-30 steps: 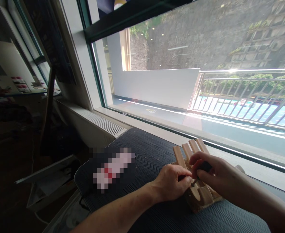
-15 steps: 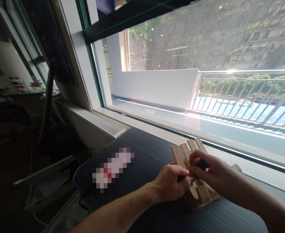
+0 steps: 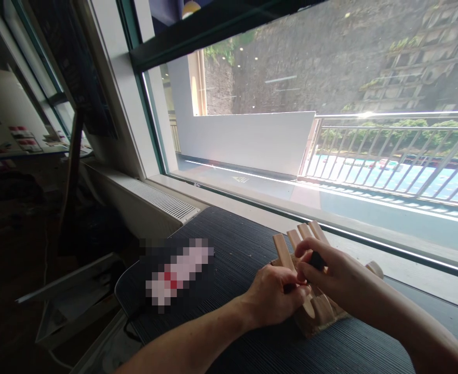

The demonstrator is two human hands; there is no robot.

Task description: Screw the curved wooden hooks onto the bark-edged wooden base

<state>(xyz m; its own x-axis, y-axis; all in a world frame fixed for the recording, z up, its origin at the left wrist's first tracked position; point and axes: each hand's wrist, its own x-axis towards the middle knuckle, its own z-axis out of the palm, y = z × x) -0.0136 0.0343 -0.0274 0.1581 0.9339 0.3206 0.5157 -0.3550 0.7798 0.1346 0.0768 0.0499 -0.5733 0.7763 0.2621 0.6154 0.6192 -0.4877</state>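
Observation:
Several pale wooden strips [image 3: 282,250] lie side by side on a brownish block or mat [image 3: 310,328] on the dark table; one has a rounded end pointing toward me. My left hand [image 3: 270,295] is closed at the left side of this wooden piece, thumb and forefinger pinched together. A small red bit shows at its fingertips, too small to name. My right hand [image 3: 322,265] is wrapped round a black-handled tool [image 3: 317,261] above the strips. The tool's working end is hidden between the two hands, which are close together.
A blurred-out pink and red object [image 3: 178,275] lies on the left of the ridged dark table [image 3: 229,234]. Beyond the table run a window sill [image 3: 252,210] and a large window. A radiator grille [image 3: 162,200] stands back left, with an open white drawer-like frame [image 3: 65,301] below.
My right hand and the black-handled tool have shifted slightly left. The whole view has moved a little; my left hand keeps its pinch beside the wooden strips.

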